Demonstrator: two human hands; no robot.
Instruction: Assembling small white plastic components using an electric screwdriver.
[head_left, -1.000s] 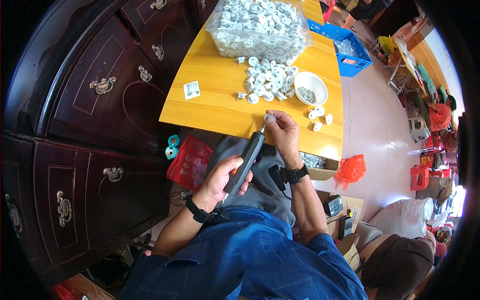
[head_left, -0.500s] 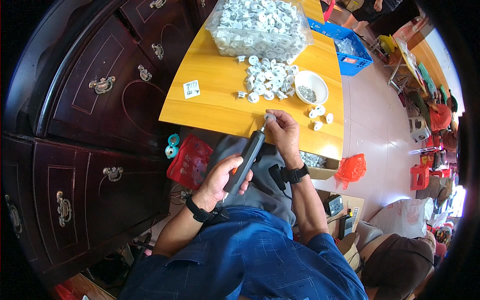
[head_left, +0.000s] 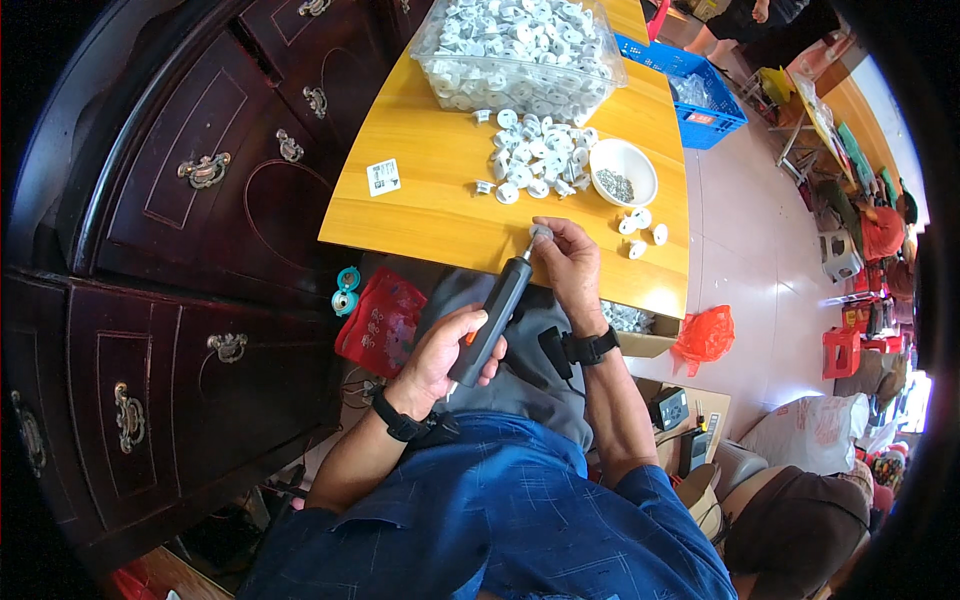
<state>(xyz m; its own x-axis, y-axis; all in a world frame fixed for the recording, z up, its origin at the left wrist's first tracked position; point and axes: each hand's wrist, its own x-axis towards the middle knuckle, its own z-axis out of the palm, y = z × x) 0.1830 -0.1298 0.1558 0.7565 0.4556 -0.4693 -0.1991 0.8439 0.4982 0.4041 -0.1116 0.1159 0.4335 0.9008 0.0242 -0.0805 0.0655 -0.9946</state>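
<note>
My left hand [head_left: 452, 352] is wrapped round the black body of an electric screwdriver [head_left: 497, 312], which slants up and to the right. Its bit meets a small white plastic part [head_left: 541, 233] at the table's near edge. My right hand [head_left: 570, 262] pinches that part between thumb and fingers. Beyond, a pile of similar white plastic pieces [head_left: 540, 155] lies on the yellow table [head_left: 420, 215]. Beside the pile stands a white bowl [head_left: 640, 165] with small metal screws [head_left: 615, 186] in it. Several more white pieces [head_left: 636, 222] sit just right of my right hand.
A clear plastic bin [head_left: 520, 95] heaped with white pieces stands at the table's far side. Dark wooden drawers [head_left: 215, 290] flank the left. A blue crate [head_left: 715, 125] is past the right edge; an orange bag [head_left: 705, 338] lies on the floor. A cardboard box [head_left: 645, 343] stands under the table.
Almost nothing differs. Both hands keep the screwdriver and the white part in nearly the same place.
</note>
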